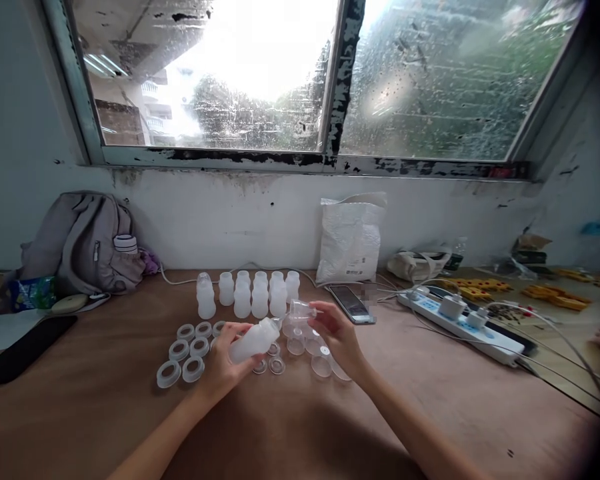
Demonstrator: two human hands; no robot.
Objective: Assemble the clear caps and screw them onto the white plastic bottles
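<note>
Window (275,120): blown-out glare, daylight source
Wall (205,220): dimmer beneath the window
Counter (305,420): soft shadow well below the window
Picture edge: black vignette right of the window

Grey backpack (83,247) against wall (220,213), white pouch (351,243) upright, phone (350,303) in front; power strip (500,347), smeared window (430,93)

bottles (259,301) ~10 | rings (193,379) 7+ | clear caps (321,365) 5+ | small discs (277,365) 3+ | backpack (83,243) 1
</note>
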